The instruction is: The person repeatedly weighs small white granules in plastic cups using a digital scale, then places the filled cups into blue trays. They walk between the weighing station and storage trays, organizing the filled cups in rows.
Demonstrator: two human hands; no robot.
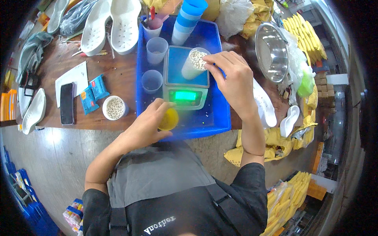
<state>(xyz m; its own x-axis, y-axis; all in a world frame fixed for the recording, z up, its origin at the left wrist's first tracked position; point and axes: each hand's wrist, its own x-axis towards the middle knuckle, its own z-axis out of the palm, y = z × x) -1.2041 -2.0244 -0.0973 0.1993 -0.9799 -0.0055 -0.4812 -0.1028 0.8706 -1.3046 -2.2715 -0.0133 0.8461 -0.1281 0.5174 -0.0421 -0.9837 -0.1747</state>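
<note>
A translucent plastic cup [191,71] heaped with white pellets [197,59] stands, slightly tilted in the view, on the blue plate of a digital scale [187,98] with a lit green display. My right hand [232,72] reaches in from the right, thumb and fingers pinched at the cup's rim beside the pellets; what lies between the fingertips is hidden. At the scale's front left, my left hand [149,120] is closed around a small round yellow cup [169,119], partly covered by the fingers. Both hands are over a blue tray [220,126] that holds the scale.
Empty translucent cups [152,81] and a stack of blue cups [190,15] share the tray. Left on the wooden table [94,124] are a pellet-filled cup [115,107], blue packets [98,87], a phone [67,103] and white shoe-sole shapes [125,27]. A steel bowl [271,53] stands right.
</note>
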